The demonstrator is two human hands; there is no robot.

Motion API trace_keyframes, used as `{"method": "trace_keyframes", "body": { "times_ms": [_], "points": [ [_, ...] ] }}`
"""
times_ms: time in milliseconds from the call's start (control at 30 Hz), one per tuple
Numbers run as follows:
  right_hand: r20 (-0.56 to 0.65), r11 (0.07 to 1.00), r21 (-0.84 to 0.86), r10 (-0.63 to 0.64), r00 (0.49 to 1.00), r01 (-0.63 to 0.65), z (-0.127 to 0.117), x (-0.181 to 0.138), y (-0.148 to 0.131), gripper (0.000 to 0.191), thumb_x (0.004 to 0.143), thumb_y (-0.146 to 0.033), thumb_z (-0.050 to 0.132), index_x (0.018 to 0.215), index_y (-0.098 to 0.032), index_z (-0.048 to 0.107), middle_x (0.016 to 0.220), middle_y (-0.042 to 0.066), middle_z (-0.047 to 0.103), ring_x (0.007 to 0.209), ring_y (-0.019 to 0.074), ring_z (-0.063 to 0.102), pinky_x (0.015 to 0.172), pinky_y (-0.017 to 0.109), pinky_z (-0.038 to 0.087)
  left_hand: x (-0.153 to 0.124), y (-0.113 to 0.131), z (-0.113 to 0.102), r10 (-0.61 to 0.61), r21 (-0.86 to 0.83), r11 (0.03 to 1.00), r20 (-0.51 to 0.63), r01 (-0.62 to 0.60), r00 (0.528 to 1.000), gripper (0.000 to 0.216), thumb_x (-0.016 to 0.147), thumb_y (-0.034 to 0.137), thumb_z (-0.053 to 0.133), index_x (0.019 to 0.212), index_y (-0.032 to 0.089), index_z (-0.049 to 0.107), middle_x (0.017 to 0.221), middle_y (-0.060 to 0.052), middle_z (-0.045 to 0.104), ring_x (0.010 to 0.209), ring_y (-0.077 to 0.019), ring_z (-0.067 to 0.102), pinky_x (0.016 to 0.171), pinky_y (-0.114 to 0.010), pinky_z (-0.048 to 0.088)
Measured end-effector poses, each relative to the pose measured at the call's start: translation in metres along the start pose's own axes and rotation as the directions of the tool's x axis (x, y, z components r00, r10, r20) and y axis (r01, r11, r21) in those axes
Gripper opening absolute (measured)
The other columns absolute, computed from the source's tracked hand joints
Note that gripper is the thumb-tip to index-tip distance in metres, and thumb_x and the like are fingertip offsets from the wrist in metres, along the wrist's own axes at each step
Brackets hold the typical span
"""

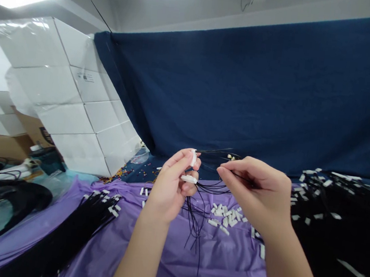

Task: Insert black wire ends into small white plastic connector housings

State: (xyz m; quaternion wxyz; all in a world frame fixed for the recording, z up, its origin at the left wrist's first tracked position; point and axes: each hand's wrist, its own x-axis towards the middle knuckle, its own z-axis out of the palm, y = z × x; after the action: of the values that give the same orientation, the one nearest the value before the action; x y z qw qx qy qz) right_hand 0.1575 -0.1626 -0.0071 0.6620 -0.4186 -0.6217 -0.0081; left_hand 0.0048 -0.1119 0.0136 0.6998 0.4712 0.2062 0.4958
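My left hand (170,182) is closed, its thumb and fingertips gripping a small white plastic connector (193,158) held upright. A second white connector (189,179) lies lower against the fingers of that hand. Thin black wires (204,187) run from around these fingers, some toward the right and some hanging down. To the right, my right hand (263,188) pinches a thin black wire (242,178) between thumb and forefinger. Small gold-coloured bits (231,157) show just beyond its fingertips; what they are I cannot make out. The hands are apart, above a purple cloth (215,272).
Loose white connectors (226,215) lie piled on the cloth below my hands. Bundles of black wires with white ends lie at left (58,235) and right (333,251). A dark blue curtain (261,89) hangs behind. Stacked white boxes (46,85) stand at left, near a dark bottle (47,160).
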Motion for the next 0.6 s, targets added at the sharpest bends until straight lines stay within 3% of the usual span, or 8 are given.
{"method": "trace_keyframes", "body": {
  "times_ms": [167,400,500,600],
  "points": [
    [-0.001,0.998,-0.062,-0.033,0.999,0.033,-0.0023,0.0016,-0.0005,0.006,0.085,-0.018,0.070,0.079,-0.020,0.071,0.060,-0.003,0.057,0.051,0.0091,0.046,0.050,0.026,0.036,0.0000,0.0004,0.0013,-0.002,0.010,1.000,-0.007,0.002,1.000,0.030,0.076,0.035,0.078,0.086,0.017,0.056,0.073,0.006,0.048,0.043,0.0008,0.032,0.036,-0.011,0.022],
    [0.014,0.895,-0.321,-0.321,0.947,0.309,-0.0041,0.0021,-0.0032,0.007,0.087,-0.011,0.066,0.086,-0.017,0.068,0.069,-0.002,0.058,0.056,0.0071,0.047,0.054,0.022,0.040,0.0011,-0.0023,-0.0009,0.070,0.117,0.991,-0.031,-0.066,0.997,0.023,0.078,0.033,0.074,0.084,0.016,0.059,0.068,0.004,0.053,0.040,0.0004,0.033,0.037,-0.012,0.021],
    [-0.019,0.869,-0.381,-0.350,0.937,0.317,-0.0022,0.0016,-0.0030,0.007,0.088,-0.010,0.064,0.088,-0.017,0.065,0.071,-0.001,0.058,0.057,0.0072,0.047,0.054,0.021,0.040,0.0013,-0.0043,-0.0012,0.090,0.157,0.984,-0.031,-0.084,0.995,0.020,0.080,0.032,0.073,0.085,0.016,0.061,0.068,0.003,0.054,0.041,0.0002,0.033,0.038,-0.012,0.020],
    [0.030,0.849,-0.427,-0.329,0.944,0.310,0.0001,0.0000,-0.0008,0.006,0.090,-0.012,0.062,0.088,-0.017,0.065,0.071,-0.001,0.058,0.056,0.0076,0.047,0.054,0.022,0.040,0.0023,-0.0056,-0.0006,0.088,0.153,0.985,-0.049,-0.080,0.995,0.020,0.080,0.031,0.072,0.085,0.016,0.060,0.068,0.004,0.053,0.041,0.0005,0.033,0.038,-0.012,0.020]
  ]
}}
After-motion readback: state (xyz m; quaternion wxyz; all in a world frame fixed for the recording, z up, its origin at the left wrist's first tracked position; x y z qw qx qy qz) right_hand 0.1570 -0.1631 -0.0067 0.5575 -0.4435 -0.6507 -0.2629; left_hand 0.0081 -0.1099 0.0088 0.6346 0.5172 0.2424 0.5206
